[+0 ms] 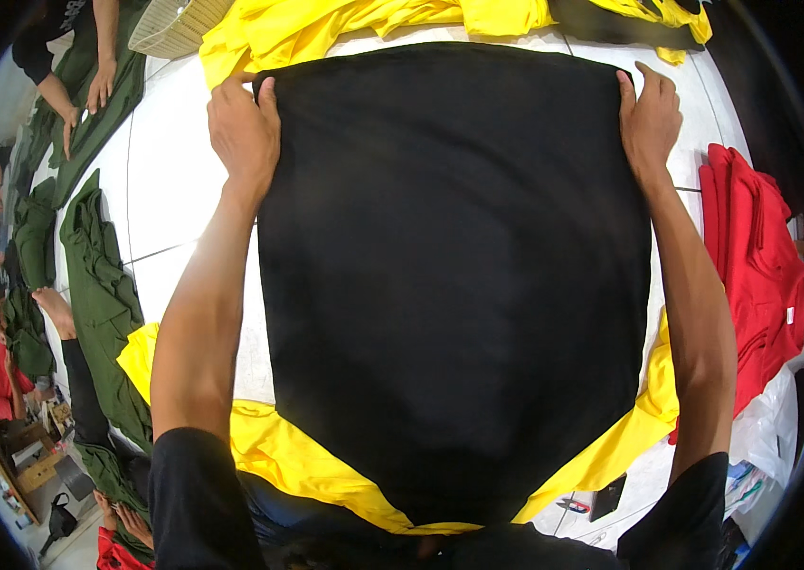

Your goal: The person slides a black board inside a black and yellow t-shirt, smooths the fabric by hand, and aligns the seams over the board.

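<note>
A black garment with yellow sleeves [459, 271] lies spread flat before me, its wide far edge bowed slightly outward. At its far left corner, my left hand [245, 132] pinches the cloth, thumb on top. My right hand [651, 121] grips the far right corner in the same way. The near end narrows towards my lap, where yellow fabric [309, 456] shows on both sides of the black body. The fingertips under the cloth are hidden.
White floor tiles [167, 164] lie underneath. Beyond are a yellow fabric pile [373, 18] and a basket [177, 28]. Green garments [102, 249] and other people's hands [99, 89] are left. Right are folded red garments [751, 263], a plastic bag [765, 424] and thread snips [574, 506].
</note>
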Demonstrator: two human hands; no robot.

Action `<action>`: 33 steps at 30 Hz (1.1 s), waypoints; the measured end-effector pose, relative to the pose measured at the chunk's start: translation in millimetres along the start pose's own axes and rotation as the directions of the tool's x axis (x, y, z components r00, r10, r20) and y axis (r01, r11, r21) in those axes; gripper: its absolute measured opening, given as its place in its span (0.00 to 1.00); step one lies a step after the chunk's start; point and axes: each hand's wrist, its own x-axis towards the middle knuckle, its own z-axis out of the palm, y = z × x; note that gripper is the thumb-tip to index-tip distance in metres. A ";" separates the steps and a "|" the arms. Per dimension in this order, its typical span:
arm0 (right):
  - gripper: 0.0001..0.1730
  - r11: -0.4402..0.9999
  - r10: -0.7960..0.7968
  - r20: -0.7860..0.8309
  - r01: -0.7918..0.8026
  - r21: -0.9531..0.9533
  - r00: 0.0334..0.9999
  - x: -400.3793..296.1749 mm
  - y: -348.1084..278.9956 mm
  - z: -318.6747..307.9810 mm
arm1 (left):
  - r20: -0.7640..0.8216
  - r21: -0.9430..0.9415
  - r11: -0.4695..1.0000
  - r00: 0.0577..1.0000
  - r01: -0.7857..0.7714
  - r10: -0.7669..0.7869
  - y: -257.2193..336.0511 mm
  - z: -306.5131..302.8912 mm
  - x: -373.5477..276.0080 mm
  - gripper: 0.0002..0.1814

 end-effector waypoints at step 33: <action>0.29 0.746 0.230 0.805 -0.630 0.216 0.548 -100.0 64.9 -135.6 | 0.701 -0.175 0.714 0.595 0.678 -0.393 -41.6 -114.0 -116.3 0.20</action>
